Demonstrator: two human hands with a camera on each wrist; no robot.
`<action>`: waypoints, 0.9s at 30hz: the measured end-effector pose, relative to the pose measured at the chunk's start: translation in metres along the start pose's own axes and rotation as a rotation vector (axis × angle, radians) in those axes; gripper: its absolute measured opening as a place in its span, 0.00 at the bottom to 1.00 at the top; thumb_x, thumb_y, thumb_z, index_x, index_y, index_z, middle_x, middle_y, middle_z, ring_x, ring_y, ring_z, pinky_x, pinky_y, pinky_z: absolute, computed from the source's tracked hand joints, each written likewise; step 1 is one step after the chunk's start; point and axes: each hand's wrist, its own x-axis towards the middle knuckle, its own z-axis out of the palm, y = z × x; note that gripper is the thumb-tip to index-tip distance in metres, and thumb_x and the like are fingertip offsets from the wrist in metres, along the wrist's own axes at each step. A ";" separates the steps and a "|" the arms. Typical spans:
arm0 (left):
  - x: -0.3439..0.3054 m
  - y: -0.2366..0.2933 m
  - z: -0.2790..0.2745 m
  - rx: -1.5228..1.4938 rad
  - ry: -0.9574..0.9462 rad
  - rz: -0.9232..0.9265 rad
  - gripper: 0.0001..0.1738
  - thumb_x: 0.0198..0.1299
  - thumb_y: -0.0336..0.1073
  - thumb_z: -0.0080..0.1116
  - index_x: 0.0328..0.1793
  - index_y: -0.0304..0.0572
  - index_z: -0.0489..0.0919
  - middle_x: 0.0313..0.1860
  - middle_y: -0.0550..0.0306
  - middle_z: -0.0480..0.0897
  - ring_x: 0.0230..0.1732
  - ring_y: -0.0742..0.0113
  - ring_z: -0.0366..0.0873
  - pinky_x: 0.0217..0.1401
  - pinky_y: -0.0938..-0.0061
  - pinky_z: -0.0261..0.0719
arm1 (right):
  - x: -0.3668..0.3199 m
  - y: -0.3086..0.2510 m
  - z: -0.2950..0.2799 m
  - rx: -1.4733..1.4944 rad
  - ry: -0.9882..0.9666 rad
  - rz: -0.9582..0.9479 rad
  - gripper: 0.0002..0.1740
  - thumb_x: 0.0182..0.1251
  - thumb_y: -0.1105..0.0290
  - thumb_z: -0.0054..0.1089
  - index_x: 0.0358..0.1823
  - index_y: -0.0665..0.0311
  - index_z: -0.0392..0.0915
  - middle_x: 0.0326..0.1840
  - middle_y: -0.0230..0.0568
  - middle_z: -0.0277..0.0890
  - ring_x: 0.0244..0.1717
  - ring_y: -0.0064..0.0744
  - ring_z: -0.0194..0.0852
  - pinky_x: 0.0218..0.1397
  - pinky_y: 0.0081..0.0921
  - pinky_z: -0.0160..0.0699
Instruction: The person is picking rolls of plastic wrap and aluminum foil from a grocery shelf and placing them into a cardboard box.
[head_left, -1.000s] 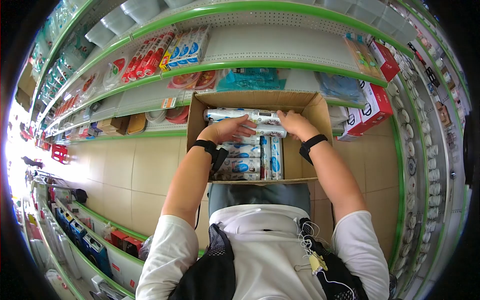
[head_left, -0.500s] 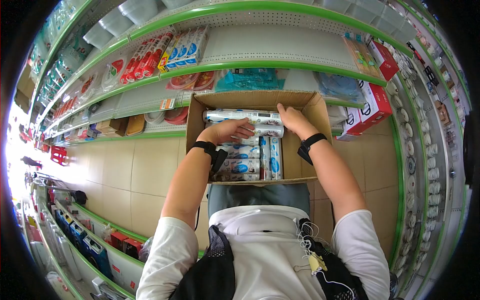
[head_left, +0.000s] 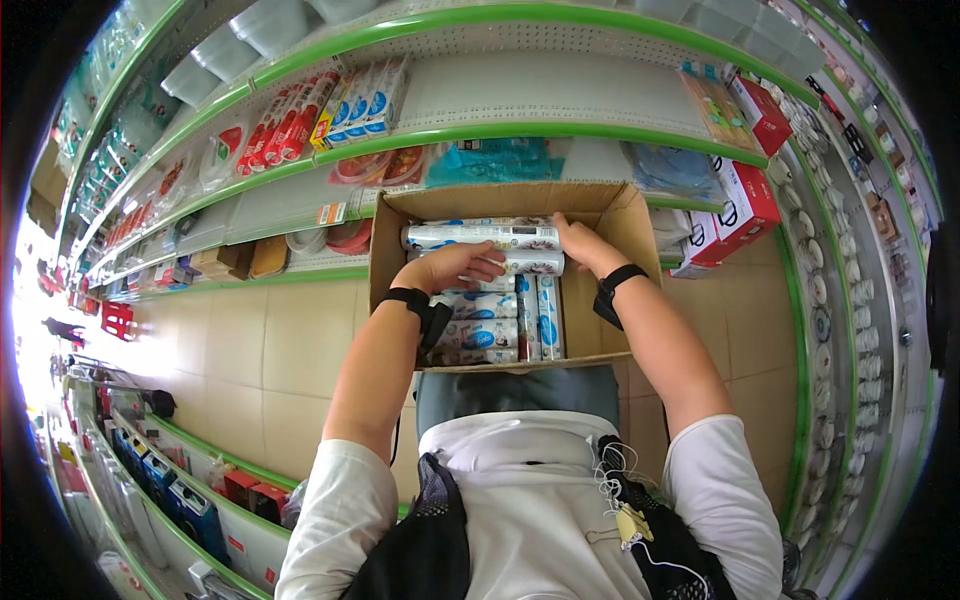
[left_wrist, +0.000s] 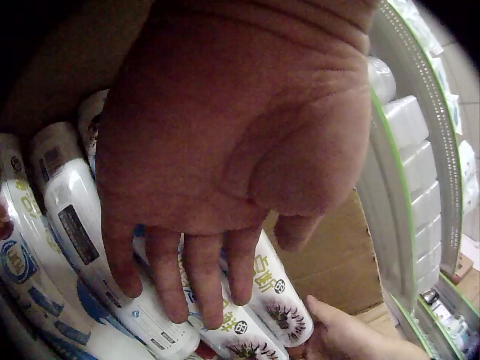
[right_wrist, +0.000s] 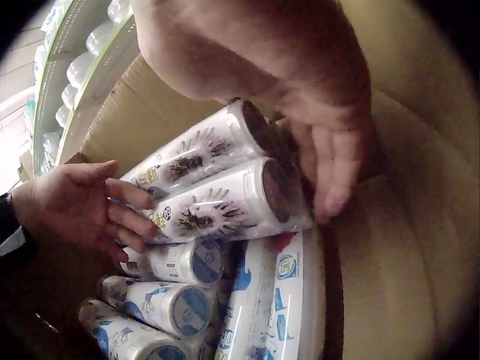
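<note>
Plastic-wrapped printed rolls (head_left: 484,237) lie in a cardboard box (head_left: 645,225). Two lie crosswise along the far side, one in front of the other. My left hand (head_left: 458,265) is over the nearer of these, palm down, its fingers slightly spread and reaching across the rolls (left_wrist: 275,300) in the left wrist view. At the right ends of the same pair is my right hand (head_left: 588,248). In the right wrist view its fingers (right_wrist: 335,169) point down beside the roll ends (right_wrist: 277,187), fairly straight, with the thumb side hidden.
Nearer me in the box, more rolls (head_left: 488,333) lie crosswise, beside upright-running ones (head_left: 549,318). Shelving with green edges (head_left: 560,130) stands just beyond the box, holding boxed goods (head_left: 362,100). A red and white carton (head_left: 738,215) is right of the box. Tiled floor (head_left: 300,350) shows at left.
My right hand has gone from bent fingers over the far rolls to straighter fingers along their right ends. The nearer of those rolls has slid slightly left. My left hand stays over them.
</note>
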 end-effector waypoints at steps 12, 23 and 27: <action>-0.001 0.000 0.002 0.022 -0.026 0.001 0.33 0.83 0.62 0.39 0.78 0.50 0.74 0.72 0.52 0.81 0.74 0.59 0.74 0.79 0.53 0.64 | 0.015 0.010 0.001 0.123 -0.199 -0.063 0.45 0.81 0.30 0.33 0.74 0.64 0.72 0.68 0.54 0.78 0.62 0.55 0.81 0.65 0.50 0.80; 0.004 -0.007 0.001 0.105 -0.094 -0.020 0.33 0.82 0.61 0.39 0.81 0.53 0.74 0.80 0.59 0.75 0.76 0.58 0.72 0.78 0.53 0.63 | 0.008 0.007 0.011 -0.373 0.078 -0.153 0.48 0.81 0.33 0.34 0.60 0.77 0.82 0.64 0.73 0.78 0.69 0.68 0.77 0.72 0.54 0.72; 0.003 -0.009 0.002 0.110 -0.100 -0.026 0.33 0.82 0.61 0.39 0.83 0.54 0.71 0.81 0.59 0.74 0.78 0.57 0.71 0.79 0.52 0.62 | -0.047 -0.034 -0.008 -0.404 0.130 -0.092 0.45 0.78 0.33 0.39 0.62 0.73 0.83 0.64 0.68 0.80 0.67 0.69 0.78 0.71 0.55 0.74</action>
